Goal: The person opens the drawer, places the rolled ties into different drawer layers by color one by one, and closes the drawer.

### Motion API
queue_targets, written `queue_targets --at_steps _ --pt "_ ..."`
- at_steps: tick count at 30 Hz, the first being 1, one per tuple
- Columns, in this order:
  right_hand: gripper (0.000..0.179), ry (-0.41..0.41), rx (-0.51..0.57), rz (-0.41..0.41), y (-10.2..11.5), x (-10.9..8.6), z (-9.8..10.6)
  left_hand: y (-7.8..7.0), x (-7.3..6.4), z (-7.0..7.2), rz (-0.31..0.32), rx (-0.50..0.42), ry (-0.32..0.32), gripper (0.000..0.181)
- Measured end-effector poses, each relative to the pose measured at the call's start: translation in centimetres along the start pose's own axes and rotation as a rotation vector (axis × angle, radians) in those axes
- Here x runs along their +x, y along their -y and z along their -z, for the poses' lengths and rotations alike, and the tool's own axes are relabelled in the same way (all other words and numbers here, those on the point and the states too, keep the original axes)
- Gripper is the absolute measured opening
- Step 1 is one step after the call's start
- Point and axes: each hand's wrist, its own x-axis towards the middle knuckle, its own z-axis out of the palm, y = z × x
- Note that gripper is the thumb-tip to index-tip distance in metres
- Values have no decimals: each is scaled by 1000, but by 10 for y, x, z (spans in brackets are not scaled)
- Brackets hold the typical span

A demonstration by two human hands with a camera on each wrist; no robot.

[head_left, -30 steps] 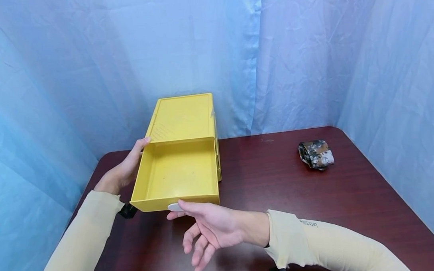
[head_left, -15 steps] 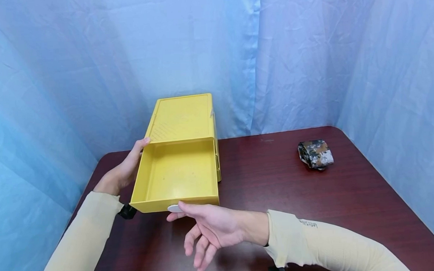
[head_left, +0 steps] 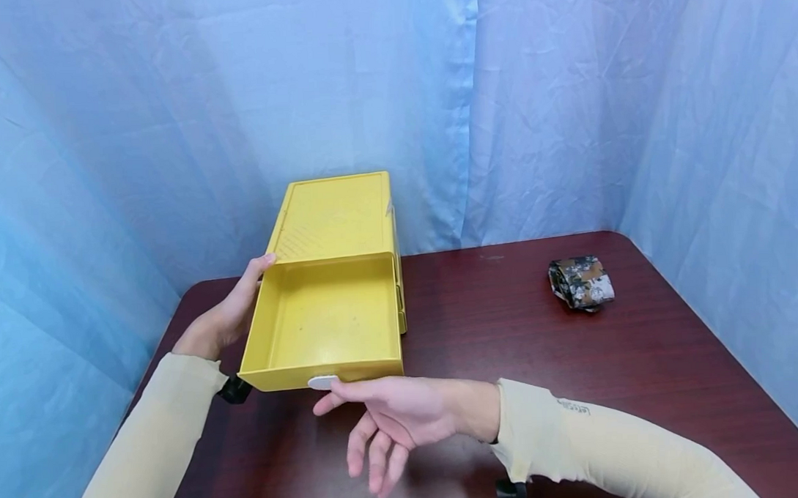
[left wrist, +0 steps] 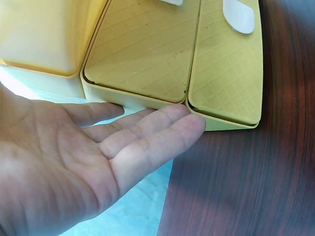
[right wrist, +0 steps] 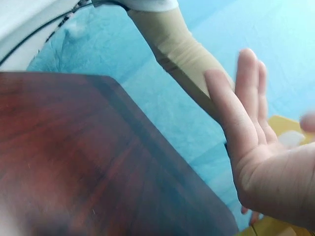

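Observation:
A yellow drawer unit (head_left: pixel 338 214) stands at the back left of the table, its top drawer (head_left: pixel 338 317) pulled out with nothing in it. My left hand (head_left: pixel 232 306) rests on the unit's left side, thumb at the top edge. In the left wrist view, its fingers (left wrist: pixel 152 147) lie straight along the side beside two closed lower drawers (left wrist: pixel 142 49). My right hand (head_left: pixel 405 421) is at the drawer's white knob (head_left: pixel 321 383), palm up and fingers loosely spread. Its thumb tip is at the knob's right edge; I cannot tell whether it touches.
A folded camouflage-patterned cloth-like bundle (head_left: pixel 581 283) lies at the right rear of the dark red table (head_left: pixel 494 333). Light blue curtains (head_left: pixel 367 81) hang behind and on both sides.
My right hand has shifted slightly right and down, its thumb sliding off the front of the knob. The drawer and my left hand have barely moved.

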Motion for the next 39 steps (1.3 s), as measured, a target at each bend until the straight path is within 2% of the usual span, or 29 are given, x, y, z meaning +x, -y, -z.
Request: queue_targets --at_steps 4,7,10,15,19,21,24,29,34,39 --pt "43 106 -144 -85 3 -15 10 1 1 0 0 -11 10 94" --pt "39 181 -307 -113 7 -28 19 1 1 1 -6 -16 13 94" --pt "38 211 -498 -116 12 -44 29 1 1 1 -6 -22 13 93" --pt "37 216 -810 -145 23 -74 44 1 0 1 -2 -15 -3 93" --pt "35 154 -986 -158 32 -101 58 2 0 1 -1 -8 -10 94" --pt "34 89 -1044 -144 36 -114 66 1 0 0 2 -7 -10 94" --pt "32 -75 -1109 -134 40 -137 80 1 0 -1 3 -3 -10 95" --pt "42 -423 -1165 -138 44 -176 106 0 -1 -2 -1 -6 -7 95" --pt "51 -720 -1225 -100 43 -211 138 1 -1 -2 -3 -14 -5 93" --pt "50 -927 -1293 -15 37 -245 171 0 1 -2 5 -13 -8 94"
